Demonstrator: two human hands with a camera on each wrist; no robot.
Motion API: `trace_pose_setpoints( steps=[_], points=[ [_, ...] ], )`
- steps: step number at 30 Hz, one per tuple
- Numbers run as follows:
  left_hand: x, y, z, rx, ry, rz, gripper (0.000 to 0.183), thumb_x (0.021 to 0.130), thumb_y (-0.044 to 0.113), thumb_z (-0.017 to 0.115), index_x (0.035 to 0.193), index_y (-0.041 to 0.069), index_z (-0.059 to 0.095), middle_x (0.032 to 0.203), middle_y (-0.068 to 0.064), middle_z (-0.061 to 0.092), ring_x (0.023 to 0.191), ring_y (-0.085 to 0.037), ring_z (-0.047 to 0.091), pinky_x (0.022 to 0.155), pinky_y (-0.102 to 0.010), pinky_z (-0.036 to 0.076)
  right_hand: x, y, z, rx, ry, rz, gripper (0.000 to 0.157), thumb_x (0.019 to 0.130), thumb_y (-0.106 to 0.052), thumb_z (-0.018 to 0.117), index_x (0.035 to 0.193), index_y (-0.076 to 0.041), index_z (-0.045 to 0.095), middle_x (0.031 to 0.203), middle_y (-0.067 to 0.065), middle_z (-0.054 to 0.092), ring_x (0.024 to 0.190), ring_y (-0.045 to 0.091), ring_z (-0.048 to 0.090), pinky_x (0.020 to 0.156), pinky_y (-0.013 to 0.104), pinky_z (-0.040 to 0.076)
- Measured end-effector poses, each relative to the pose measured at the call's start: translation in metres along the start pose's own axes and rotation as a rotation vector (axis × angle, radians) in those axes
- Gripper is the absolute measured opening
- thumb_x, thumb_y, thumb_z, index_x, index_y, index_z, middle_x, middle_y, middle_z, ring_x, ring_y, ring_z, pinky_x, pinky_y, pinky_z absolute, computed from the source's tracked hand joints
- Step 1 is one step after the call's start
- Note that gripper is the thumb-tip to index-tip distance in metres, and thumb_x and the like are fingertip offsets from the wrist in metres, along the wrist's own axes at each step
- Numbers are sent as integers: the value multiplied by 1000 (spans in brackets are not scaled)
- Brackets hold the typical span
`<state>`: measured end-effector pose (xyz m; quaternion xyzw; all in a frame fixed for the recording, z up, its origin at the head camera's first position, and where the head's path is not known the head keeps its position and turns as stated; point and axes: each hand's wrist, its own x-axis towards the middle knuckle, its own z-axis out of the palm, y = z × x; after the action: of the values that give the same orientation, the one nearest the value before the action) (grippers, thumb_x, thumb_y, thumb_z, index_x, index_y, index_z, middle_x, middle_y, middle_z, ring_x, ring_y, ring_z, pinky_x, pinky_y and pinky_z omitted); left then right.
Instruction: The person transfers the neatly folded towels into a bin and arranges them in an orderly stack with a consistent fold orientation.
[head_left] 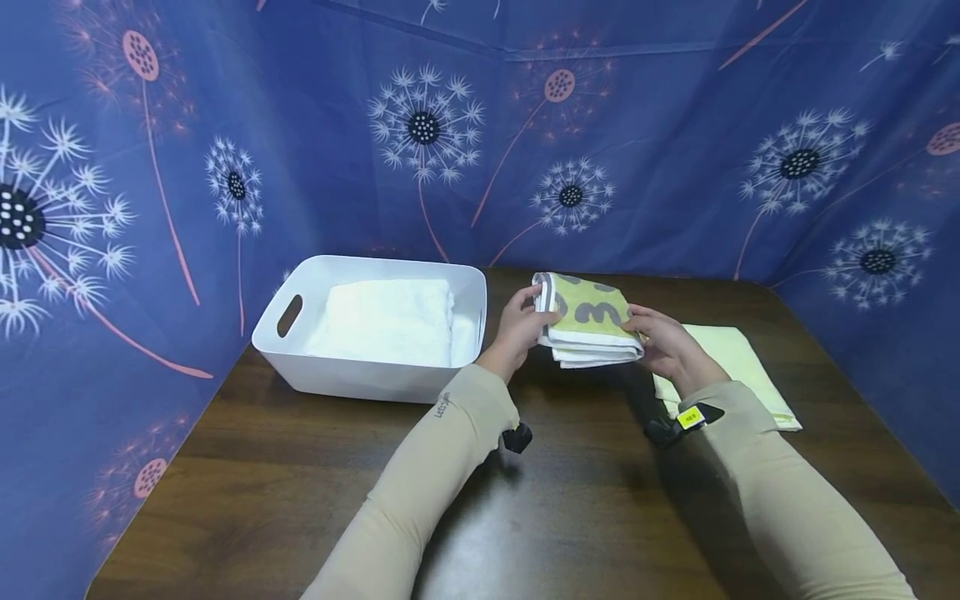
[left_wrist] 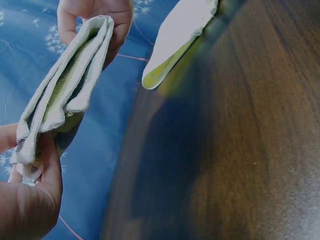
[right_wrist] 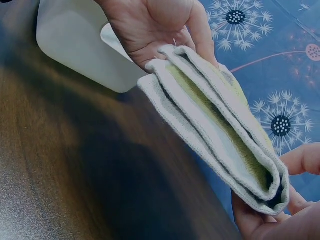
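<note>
Both hands hold a folded towel [head_left: 592,321], yellow with grey shapes and white edges, above the table. My left hand [head_left: 516,327] grips its left end, thumb on top and fingers underneath. At the opposite end my right hand [head_left: 666,343] pinches the towel between thumb and fingers. Several stacked layers of the towel [left_wrist: 65,90] show edge-on in the left wrist view. The right wrist view shows the folds of the towel [right_wrist: 215,135] between the two hands.
A white plastic bin [head_left: 367,377] with cut-out handles stands to the left, with a folded white towel [head_left: 390,321] inside. Right of the hands, a pale yellow folded cloth [head_left: 731,371] lies on the dark wooden table [head_left: 570,517]. A blue dandelion-patterned curtain [head_left: 495,150] hangs behind.
</note>
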<state>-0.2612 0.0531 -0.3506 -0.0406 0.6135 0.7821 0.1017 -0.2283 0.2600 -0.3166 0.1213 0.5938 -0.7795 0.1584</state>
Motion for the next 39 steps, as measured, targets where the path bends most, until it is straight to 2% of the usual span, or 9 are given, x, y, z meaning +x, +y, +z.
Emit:
trace_pose_setpoints(
  steps=[6, 10, 14, 23, 30, 34, 39],
  points=[
    [-1, 8, -1, 16, -14, 5, 56, 81, -1, 67, 131, 16, 49, 111, -11, 61, 86, -22, 63, 70, -33, 54, -2, -4, 3, -2, 8, -12, 49, 92, 4, 44, 137, -10, 29, 104, 3, 45, 73, 13, 61, 63, 26, 52],
    [-1, 11, -1, 16, -12, 8, 56, 81, -1, 67, 131, 16, 50, 110, -11, 61, 87, -22, 63, 70, -33, 54, -4, -7, 5, 5, 1, -26, 34, 92, 4, 43, 122, -13, 39, 108, 4, 41, 71, 13, 61, 61, 25, 52],
    [-2, 16, -1, 22, -10, 17, 56, 80, -1, 67, 131, 16, 50, 107, -11, 60, 87, -23, 62, 70, -34, 54, -5, -9, 6, 16, -6, -37, 28, 92, 4, 42, 111, -16, 41, 109, 4, 39, 71, 13, 61, 60, 24, 51],
    [-4, 31, -2, 36, -34, 10, 57, 80, -5, 66, 130, 14, 48, 103, -12, 59, 86, -23, 61, 70, -35, 54, -8, -15, 11, 24, -36, -58, 28, 93, 4, 40, 113, -15, 40, 110, 5, 37, 71, 13, 61, 59, 24, 51],
    [-1, 38, -7, 77, -75, -3, 61, 81, -5, 64, 134, 13, 42, 106, -14, 58, 87, -25, 61, 71, -37, 54, -10, -21, 15, 53, -49, -55, 37, 93, 5, 40, 125, -12, 36, 91, 3, 59, 70, 14, 63, 58, 25, 51],
    [-1, 42, -10, 88, -91, -11, 62, 81, -6, 64, 135, 12, 40, 107, -14, 56, 87, -25, 61, 72, -38, 54, -11, -24, 18, 68, -59, -54, 39, 93, 6, 40, 127, -12, 35, 87, 2, 61, 71, 14, 62, 58, 24, 51],
    [1, 47, -13, 72, -87, -23, 61, 80, -6, 64, 133, 13, 41, 107, -14, 56, 85, -26, 61, 70, -39, 54, -12, -28, 24, 35, -73, -64, 49, 93, 5, 39, 138, -7, 26, 85, 3, 64, 71, 14, 63, 58, 24, 51]
  ],
)
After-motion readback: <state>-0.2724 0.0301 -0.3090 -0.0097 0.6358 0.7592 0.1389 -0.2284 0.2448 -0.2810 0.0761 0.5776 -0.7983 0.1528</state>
